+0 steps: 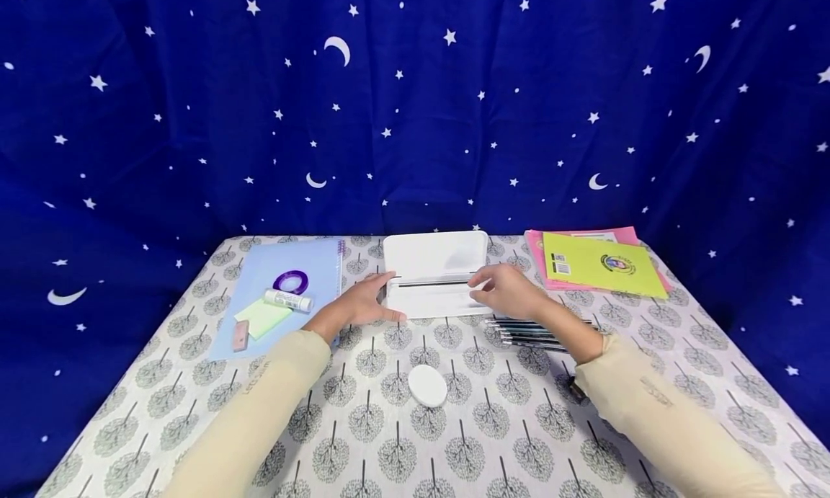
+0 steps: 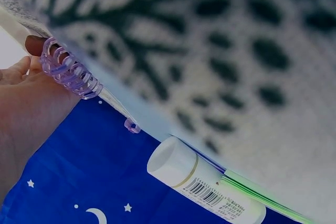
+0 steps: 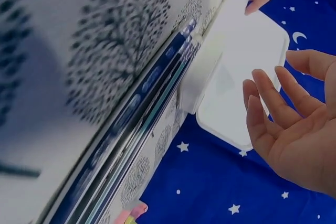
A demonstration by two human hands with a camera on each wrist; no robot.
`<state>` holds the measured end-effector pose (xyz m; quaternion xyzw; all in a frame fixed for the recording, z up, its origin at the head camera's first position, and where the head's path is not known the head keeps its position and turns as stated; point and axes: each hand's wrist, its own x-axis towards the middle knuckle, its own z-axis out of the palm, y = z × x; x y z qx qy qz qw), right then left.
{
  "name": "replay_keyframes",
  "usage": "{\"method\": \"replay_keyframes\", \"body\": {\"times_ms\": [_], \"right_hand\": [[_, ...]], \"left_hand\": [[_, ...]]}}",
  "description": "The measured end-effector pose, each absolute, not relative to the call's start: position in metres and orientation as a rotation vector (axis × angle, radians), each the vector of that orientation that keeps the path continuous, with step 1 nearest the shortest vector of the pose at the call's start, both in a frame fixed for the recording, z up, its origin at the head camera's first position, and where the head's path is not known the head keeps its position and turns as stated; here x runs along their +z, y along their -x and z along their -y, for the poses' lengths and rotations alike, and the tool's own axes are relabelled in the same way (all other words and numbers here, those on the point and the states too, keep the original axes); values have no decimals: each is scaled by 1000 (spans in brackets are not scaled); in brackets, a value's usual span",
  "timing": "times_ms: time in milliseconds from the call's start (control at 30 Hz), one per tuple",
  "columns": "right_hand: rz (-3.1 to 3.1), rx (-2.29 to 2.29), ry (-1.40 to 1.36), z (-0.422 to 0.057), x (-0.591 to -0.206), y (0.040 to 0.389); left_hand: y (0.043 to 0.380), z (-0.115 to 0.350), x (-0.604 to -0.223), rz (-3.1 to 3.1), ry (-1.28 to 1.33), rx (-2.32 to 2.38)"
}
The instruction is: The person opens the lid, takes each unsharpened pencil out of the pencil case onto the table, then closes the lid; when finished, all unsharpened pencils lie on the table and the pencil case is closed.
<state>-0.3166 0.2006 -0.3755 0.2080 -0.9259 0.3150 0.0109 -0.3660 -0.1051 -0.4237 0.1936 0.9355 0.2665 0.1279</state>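
Observation:
A white pencil case (image 1: pixel 437 301) lies on the patterned cloth with its lid (image 1: pixel 434 256) raised at the back. A thin dark line runs across its inside. My left hand (image 1: pixel 363 301) is at the case's left end, thumb along the front corner and fingers at the back. Over the right end hovers my right hand (image 1: pixel 509 290); in the right wrist view its fingers (image 3: pixel 278 103) are spread and loosely bent, with nothing between them. Just below this hand lies a bundle of dark pencils (image 1: pixel 528 334), partly covered by the right forearm.
At left, a blue spiral notebook (image 1: pixel 259 264) carries purple tape (image 1: pixel 279 282), a glue stick (image 1: pixel 288 300), green sticky notes (image 1: pixel 264 318) and a pink eraser (image 1: pixel 241 335). Yellow (image 1: pixel 583 264) and pink books lie back right. A white oval disc (image 1: pixel 427 385) sits in front; a small black object (image 1: pixel 575 388) is by the right sleeve.

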Motion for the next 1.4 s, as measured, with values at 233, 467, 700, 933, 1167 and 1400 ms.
{"method": "replay_keyframes", "body": {"times_ms": [233, 467, 700, 933, 1167, 1400], "right_hand": [[2910, 890, -659, -185, -381, 325], [2956, 782, -633, -175, -389, 331], [2972, 754, -601, -172, -398, 336], [3004, 790, -589, -168, -400, 341], [3030, 757, -565, -167, -403, 347], [3044, 732, -570, -166, -403, 350]], "left_hand": [[367, 105, -426, -2718, -562, 780], [367, 105, -426, -2725, -563, 766], [367, 103, -427, -2721, -577, 776], [366, 104, -429, -2723, -560, 784], [364, 103, -426, -2727, -582, 812], [364, 104, -425, -2724, -585, 819]]}}
